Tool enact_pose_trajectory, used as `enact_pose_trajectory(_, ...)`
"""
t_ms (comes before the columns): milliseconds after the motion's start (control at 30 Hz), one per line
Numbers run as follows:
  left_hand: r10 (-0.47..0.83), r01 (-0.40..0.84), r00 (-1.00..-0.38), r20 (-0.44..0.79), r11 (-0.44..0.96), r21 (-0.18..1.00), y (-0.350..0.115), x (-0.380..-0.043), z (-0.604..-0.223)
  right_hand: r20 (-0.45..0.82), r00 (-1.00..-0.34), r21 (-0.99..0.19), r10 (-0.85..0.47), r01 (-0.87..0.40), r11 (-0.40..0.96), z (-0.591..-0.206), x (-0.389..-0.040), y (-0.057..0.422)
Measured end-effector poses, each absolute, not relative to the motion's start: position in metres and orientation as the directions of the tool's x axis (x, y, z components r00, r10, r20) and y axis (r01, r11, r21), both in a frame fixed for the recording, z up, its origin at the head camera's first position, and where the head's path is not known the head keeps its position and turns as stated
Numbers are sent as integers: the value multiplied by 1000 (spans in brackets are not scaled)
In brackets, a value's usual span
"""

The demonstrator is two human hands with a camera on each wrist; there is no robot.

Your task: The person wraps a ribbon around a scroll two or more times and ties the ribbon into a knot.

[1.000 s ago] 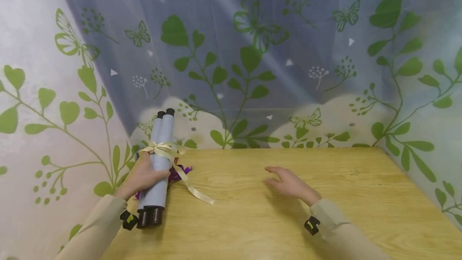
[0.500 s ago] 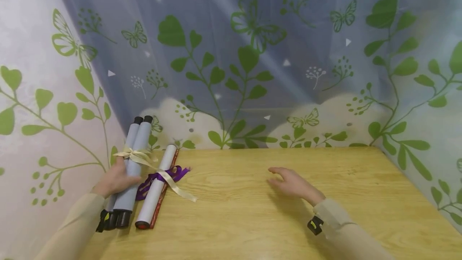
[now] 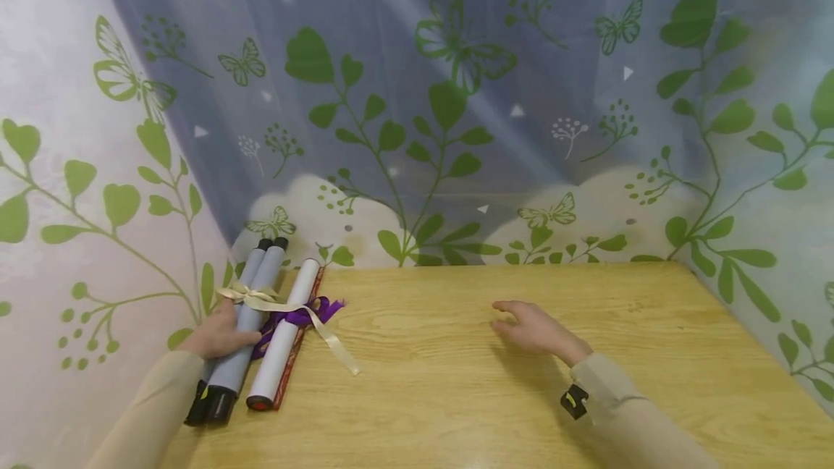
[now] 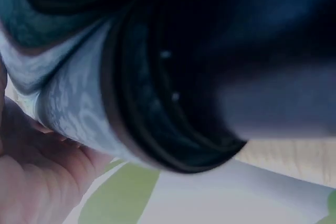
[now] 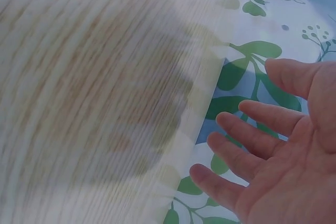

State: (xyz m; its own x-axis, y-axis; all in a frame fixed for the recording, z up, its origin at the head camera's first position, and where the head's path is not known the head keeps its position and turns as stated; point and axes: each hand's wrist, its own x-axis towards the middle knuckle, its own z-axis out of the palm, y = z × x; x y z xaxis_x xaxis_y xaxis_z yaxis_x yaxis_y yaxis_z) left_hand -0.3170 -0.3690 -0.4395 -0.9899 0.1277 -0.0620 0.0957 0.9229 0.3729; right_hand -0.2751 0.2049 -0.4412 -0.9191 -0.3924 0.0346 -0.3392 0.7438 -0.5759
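In the head view my left hand grips a pair of blue-grey scrolls with black end caps, its thumb lying over them. A cream ribbon ties the pair, and one long tail trails right across the neighbouring rolls. Just right of the pair lie a white scroll and a red patterned one, bound by a purple ribbon. The left wrist view shows the patterned scroll and dark cap close up; the fingers are partly hidden. My right hand hovers over the table, fingers extended, holding nothing.
The wooden table spans the lower view. A curtain printed with leaves and butterflies stands along its back edge, and a similar pale sheet borders the left side, near the scrolls.
The blue-grey scrolls moved left off the white and red rolls, uncovering them, then came down beside them, shifting slightly right. My right hand stays almost in place.
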Motion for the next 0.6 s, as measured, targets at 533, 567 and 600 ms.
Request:
enact_pose_trajectory(533, 126, 77, -982, -143, 949, 307, -367, -311, -447, 44, -911, -555, -409, -363, 748, -440, -273, 207)
enact_pose_trajectory(567, 122, 71, -981, -152, 951, 302, -367, -311, -446, 43, -912, -555, -408, -362, 749, -440, -273, 207)
enact_pose_trajectory(600, 113, 62, -980, -161, 953, 297, -367, -311, -446, 42, -913, -556, -406, -359, 749, -440, -273, 207)
